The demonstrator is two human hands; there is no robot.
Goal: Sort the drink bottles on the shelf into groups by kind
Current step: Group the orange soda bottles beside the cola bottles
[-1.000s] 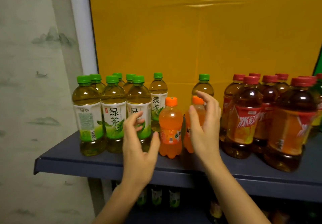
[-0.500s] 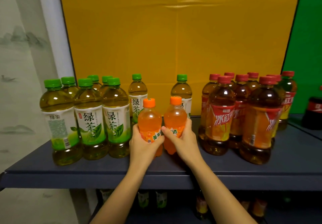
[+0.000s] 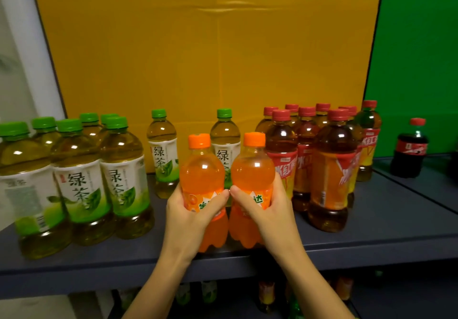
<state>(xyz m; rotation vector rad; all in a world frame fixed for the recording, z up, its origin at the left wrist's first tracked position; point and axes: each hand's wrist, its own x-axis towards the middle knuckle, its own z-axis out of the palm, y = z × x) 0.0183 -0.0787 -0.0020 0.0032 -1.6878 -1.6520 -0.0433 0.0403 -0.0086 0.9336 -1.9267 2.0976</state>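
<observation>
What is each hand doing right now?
Left hand: grip closed around the left orange soda bottle.
Right hand: grip closed around the right orange soda bottle.

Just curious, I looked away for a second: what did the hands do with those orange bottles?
Both hands closed: the left hand on the left orange bottle, the right hand on the right orange bottle, drawing them side by side. The green tea bottles and red-capped bottles stayed put.

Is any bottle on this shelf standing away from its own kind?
Yes. Two green tea bottles stand apart at the back, away from the green tea group on the left. One green-tinted bottle stands behind the red tea group. Nothing is spilled or fallen.
</observation>
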